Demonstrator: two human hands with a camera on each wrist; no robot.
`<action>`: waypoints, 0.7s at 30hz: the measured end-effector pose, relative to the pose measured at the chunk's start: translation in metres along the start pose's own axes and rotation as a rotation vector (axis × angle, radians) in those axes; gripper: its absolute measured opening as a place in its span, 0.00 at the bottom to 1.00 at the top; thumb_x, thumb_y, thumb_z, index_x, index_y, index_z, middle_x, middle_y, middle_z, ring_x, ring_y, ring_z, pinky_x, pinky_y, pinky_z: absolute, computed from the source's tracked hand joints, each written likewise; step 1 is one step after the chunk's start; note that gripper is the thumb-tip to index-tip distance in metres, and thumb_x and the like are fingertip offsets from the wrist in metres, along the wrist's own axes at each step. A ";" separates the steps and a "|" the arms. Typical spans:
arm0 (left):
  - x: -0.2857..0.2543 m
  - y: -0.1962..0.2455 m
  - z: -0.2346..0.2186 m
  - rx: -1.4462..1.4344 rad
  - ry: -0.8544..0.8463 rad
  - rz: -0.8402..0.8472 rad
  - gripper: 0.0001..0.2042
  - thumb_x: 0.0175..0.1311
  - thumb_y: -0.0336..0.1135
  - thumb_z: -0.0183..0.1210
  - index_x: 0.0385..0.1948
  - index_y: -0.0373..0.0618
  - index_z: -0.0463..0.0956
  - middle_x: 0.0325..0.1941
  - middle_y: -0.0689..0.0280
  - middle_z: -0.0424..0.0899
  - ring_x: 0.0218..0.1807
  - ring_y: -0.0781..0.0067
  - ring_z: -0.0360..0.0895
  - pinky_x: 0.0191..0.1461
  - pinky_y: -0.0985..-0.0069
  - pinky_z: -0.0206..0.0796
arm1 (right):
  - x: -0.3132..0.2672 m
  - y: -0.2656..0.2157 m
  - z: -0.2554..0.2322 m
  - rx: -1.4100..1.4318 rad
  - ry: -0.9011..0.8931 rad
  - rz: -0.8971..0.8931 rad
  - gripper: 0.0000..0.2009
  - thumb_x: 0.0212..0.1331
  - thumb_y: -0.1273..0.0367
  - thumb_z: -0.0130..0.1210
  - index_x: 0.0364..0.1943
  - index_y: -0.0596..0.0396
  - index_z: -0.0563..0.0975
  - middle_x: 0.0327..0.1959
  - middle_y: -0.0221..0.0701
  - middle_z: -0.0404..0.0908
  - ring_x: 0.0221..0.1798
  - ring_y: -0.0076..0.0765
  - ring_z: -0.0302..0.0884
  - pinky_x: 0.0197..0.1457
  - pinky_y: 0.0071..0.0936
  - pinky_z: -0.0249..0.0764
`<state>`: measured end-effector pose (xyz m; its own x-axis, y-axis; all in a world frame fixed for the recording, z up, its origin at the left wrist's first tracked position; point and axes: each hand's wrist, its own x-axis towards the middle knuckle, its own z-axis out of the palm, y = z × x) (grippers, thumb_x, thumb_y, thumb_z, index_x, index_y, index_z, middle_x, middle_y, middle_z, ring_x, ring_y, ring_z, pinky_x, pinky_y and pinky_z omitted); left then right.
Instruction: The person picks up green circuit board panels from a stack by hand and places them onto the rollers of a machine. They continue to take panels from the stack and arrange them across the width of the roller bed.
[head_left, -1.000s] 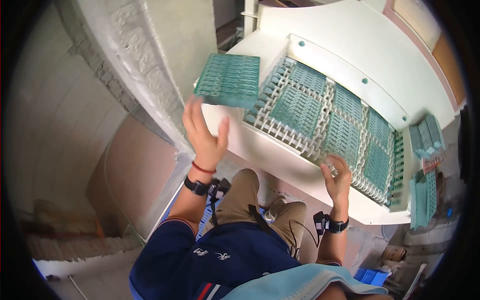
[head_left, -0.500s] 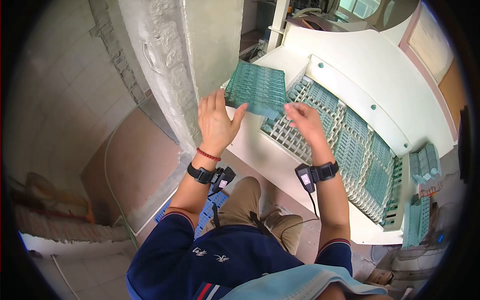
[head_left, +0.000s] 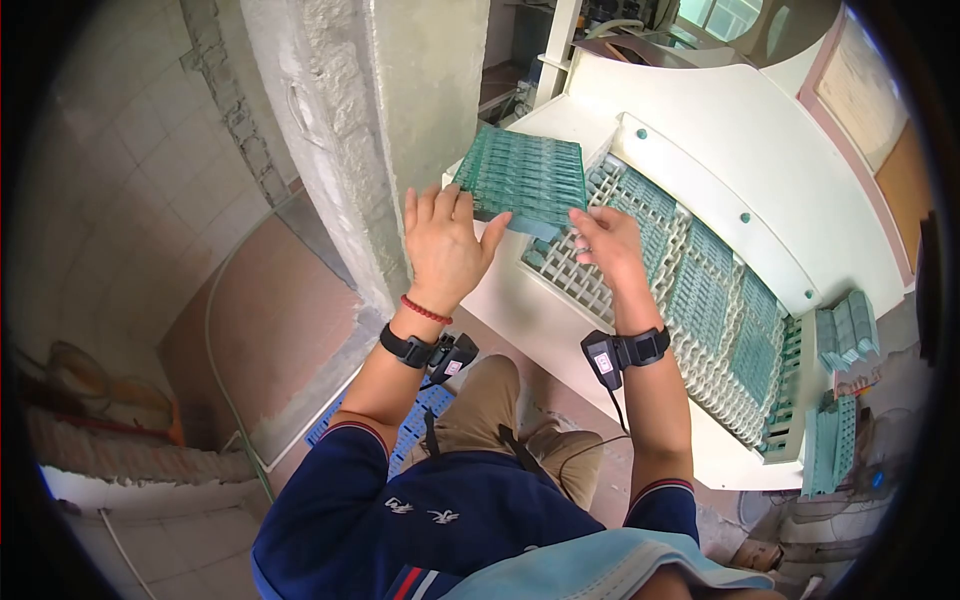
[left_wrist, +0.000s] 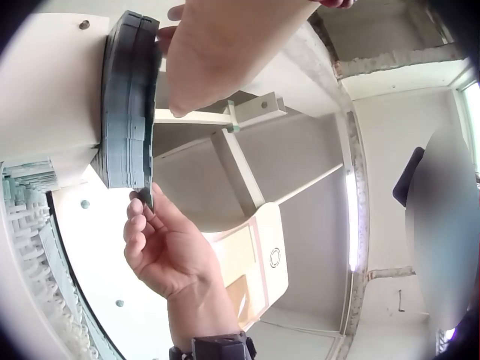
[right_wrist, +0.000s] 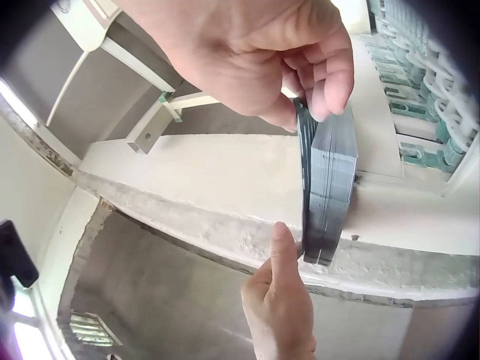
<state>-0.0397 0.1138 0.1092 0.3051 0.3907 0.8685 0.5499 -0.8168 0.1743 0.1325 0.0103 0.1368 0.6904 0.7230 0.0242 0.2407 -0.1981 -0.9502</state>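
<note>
A stack of thin green patterned circuit board panels (head_left: 525, 170) lies on the white ledge at the machine's left end. My right hand (head_left: 612, 243) is at the stack's near right corner. In the right wrist view, its thumb and fingers pinch the corner of the top panel (right_wrist: 305, 161), which stands slightly apart from the grey-edged stack (right_wrist: 331, 191). At the near left corner, my left hand (head_left: 443, 245) touches the panels with extended fingers, its thumb spread away toward the front edge. The left wrist view shows the stack's layered edge (left_wrist: 129, 112) between both hands.
Right of the stack, a conveyor of white rollers (head_left: 690, 315) carries more green panels under the machine's white cover (head_left: 720, 110). Bundled panels (head_left: 848, 330) stand at its far right end. A rough concrete pillar (head_left: 330, 150) rises close on the left.
My right hand has moved from the conveyor's front edge up and left to the stack, where it pinches a corner. The left hand has come to the stack's left corner.
</note>
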 end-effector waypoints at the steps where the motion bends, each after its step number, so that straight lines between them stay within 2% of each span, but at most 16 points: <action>1: 0.000 0.001 0.000 -0.002 -0.003 -0.013 0.22 0.48 0.49 0.60 0.34 0.35 0.74 0.40 0.57 0.76 0.47 0.56 0.69 0.56 0.55 0.54 | 0.000 0.003 -0.001 0.049 -0.007 -0.004 0.15 0.52 0.64 0.58 0.32 0.66 0.75 0.23 0.30 0.75 0.22 0.19 0.70 0.19 0.15 0.70; 2: 0.000 0.000 0.001 -0.005 -0.004 -0.010 0.22 0.48 0.49 0.60 0.34 0.35 0.74 0.40 0.57 0.76 0.47 0.56 0.69 0.56 0.55 0.54 | 0.000 0.006 -0.002 0.098 -0.013 -0.008 0.15 0.51 0.65 0.58 0.33 0.69 0.75 0.24 0.32 0.76 0.22 0.20 0.71 0.18 0.15 0.69; 5: 0.001 -0.008 0.005 0.105 -0.012 -0.071 0.25 0.50 0.52 0.58 0.36 0.34 0.73 0.40 0.57 0.76 0.47 0.55 0.69 0.57 0.54 0.54 | 0.001 0.011 -0.001 0.128 -0.036 0.031 0.15 0.52 0.66 0.57 0.33 0.68 0.75 0.25 0.32 0.77 0.23 0.20 0.71 0.19 0.15 0.70; 12: 0.002 -0.003 0.007 0.141 -0.022 -0.034 0.23 0.51 0.52 0.57 0.33 0.36 0.75 0.39 0.58 0.77 0.47 0.56 0.69 0.57 0.54 0.54 | 0.002 0.003 0.007 0.135 -0.047 0.035 0.13 0.52 0.66 0.57 0.32 0.66 0.76 0.23 0.31 0.77 0.21 0.19 0.71 0.20 0.16 0.70; 15: 0.003 -0.004 0.006 0.160 -0.033 -0.009 0.22 0.51 0.52 0.57 0.31 0.37 0.75 0.38 0.58 0.77 0.47 0.57 0.69 0.56 0.54 0.54 | 0.002 0.004 0.009 0.087 -0.013 -0.011 0.13 0.52 0.66 0.57 0.31 0.67 0.76 0.22 0.31 0.77 0.21 0.19 0.71 0.20 0.16 0.69; 17: 0.004 -0.005 0.007 0.103 -0.037 0.037 0.22 0.50 0.51 0.58 0.31 0.36 0.75 0.38 0.58 0.77 0.46 0.57 0.69 0.56 0.54 0.55 | -0.006 -0.004 0.004 -0.092 0.043 -0.096 0.13 0.52 0.67 0.57 0.30 0.68 0.76 0.21 0.32 0.77 0.20 0.19 0.70 0.20 0.17 0.69; 21: 0.003 -0.002 0.007 0.069 -0.037 0.061 0.21 0.49 0.50 0.59 0.30 0.37 0.75 0.39 0.58 0.76 0.47 0.56 0.69 0.56 0.55 0.56 | -0.015 0.001 -0.003 -0.062 0.050 -0.132 0.13 0.52 0.68 0.56 0.32 0.68 0.75 0.24 0.33 0.77 0.22 0.21 0.71 0.20 0.18 0.71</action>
<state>-0.0343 0.1192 0.1080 0.3669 0.3578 0.8587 0.5812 -0.8089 0.0887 0.1248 -0.0031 0.1362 0.6825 0.7121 0.1645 0.3723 -0.1450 -0.9167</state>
